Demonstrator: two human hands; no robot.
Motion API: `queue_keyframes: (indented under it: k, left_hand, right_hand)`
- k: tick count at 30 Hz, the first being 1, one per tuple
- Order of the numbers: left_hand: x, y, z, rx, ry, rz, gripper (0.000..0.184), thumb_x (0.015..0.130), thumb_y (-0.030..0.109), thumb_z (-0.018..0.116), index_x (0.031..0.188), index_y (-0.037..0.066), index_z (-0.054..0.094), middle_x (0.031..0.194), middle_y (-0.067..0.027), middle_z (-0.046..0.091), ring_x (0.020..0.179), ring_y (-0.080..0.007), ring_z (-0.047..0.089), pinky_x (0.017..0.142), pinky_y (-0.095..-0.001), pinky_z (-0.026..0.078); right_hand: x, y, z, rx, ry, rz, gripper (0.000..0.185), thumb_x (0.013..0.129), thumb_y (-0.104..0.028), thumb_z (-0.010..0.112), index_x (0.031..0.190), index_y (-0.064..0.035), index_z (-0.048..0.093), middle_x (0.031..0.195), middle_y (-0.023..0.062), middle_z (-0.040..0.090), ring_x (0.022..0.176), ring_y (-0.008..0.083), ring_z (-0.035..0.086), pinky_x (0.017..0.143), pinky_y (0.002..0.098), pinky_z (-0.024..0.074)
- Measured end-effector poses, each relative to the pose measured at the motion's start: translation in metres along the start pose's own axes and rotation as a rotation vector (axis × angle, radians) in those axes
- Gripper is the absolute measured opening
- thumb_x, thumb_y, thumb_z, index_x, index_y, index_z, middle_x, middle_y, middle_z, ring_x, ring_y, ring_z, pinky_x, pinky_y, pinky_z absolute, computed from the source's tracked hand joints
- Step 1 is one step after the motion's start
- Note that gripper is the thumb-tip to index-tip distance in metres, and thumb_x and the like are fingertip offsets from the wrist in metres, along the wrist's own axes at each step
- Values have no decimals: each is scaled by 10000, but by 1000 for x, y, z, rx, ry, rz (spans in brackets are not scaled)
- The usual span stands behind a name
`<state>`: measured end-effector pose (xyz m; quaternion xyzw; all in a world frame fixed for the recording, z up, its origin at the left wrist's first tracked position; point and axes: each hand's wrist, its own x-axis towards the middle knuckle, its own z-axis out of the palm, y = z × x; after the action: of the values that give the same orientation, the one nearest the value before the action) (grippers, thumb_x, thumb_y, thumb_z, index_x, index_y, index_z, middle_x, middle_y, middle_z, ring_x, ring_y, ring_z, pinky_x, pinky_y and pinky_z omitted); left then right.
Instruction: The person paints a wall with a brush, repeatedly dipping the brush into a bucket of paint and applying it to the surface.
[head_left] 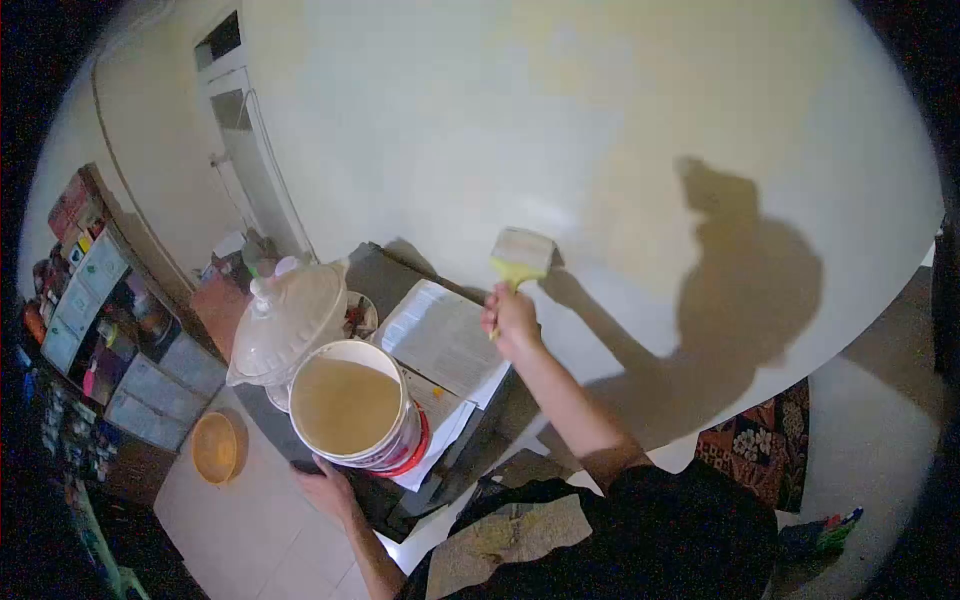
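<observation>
My right hand (513, 318) is closed around the yellow-green handle of a wide paintbrush (521, 254). The brush's pale bristles are at the wall (420, 130), where lighter and yellowish patches show. Lower left, my left hand (330, 494) is beside the base of a white bucket (405, 440), thumb and a finger apart, the other fingers partly hidden. I cannot tell whether it presses on the bucket or on the table edge. Beige liquid (347, 405) fills much of the bucket, which stands on a dark table (400, 500) with a red lid or ring (418, 450) at its base.
A white lidded tureen (290, 320) stands left of the bucket, with papers (445, 335) on its right. An orange basin (217, 448) is on the tiled floor. Cluttered shelves (110, 330) line the left, near a door (250, 160). A patterned rug (765, 440) lies right.
</observation>
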<state>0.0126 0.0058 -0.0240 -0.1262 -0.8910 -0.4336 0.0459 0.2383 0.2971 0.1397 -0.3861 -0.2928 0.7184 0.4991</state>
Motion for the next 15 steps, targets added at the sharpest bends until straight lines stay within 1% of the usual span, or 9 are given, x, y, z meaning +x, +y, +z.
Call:
queue_keyframes:
  k: [1,3,5,7,9,11,12,13,15]
  left_hand:
    - [-1,4,-3,-30,-7,-17,637,916,337,505,1333,-91,285,1339,-277,377,1259,-391,353,1054,-422,293]
    - [7,-26,13,38,-28,-58,640,920,366,493,1335,-79,295,1336,-269,387,1243,-399,368,1041,-430,309]
    - [5,-30,13,128,77,55,635,919,380,492,1335,-64,312,1332,-265,394,1230,-394,385,1025,-430,326]
    - [-1,1,-4,52,38,25,637,916,394,492,1332,-58,325,1329,-260,403,1229,-381,393,1017,-422,335]
    - [-1,7,-7,142,15,-19,649,915,409,486,1334,-58,322,1330,-262,401,1234,-374,394,1016,-420,337]
    - [0,4,-5,94,14,-42,652,915,416,481,1334,-58,322,1332,-265,397,1237,-381,388,1019,-423,334]
    - [0,4,-5,51,9,-61,656,914,422,476,1334,-58,322,1334,-268,394,1241,-387,383,1022,-427,330]
    - [-1,5,-5,50,5,-61,656,914,422,476,1334,-58,322,1334,-268,394,1241,-387,383,1022,-427,330]
    - [-3,10,-10,-6,9,5,666,913,425,474,1339,-61,310,1344,-275,378,1246,-395,376,1031,-429,321]
  right_hand:
    - [1,-15,6,-3,2,2,133,952,-203,432,867,-100,436,639,1,415,471,95,384,407,224,324]
    - [3,-51,20,322,-109,73,131,947,-165,426,840,-90,445,656,0,430,489,84,383,408,223,324]
    - [-9,-90,36,295,-184,-21,126,941,-119,413,830,-76,455,656,-5,425,505,63,380,395,198,304]
    - [-12,-112,34,301,-265,-23,124,938,-130,429,836,-71,465,671,1,433,517,74,382,413,208,310]
    - [-27,-127,39,306,-352,-20,124,935,-142,444,841,-66,474,685,8,441,529,86,384,432,219,317]
    - [-56,-139,48,235,-387,-145,133,962,-171,419,906,-60,464,721,-3,436,518,41,367,378,156,266]
    - [-59,-145,45,123,-381,-194,173,968,-223,432,966,-53,467,760,-2,450,499,39,355,362,165,258]
    - [-64,-151,43,121,-378,-195,173,968,-223,432,966,-53,467,760,-2,450,499,39,355,362,165,258]
    - [-74,-164,38,-279,-364,-303,216,967,-248,443,1035,-47,483,767,-6,450,468,38,333,346,167,244]
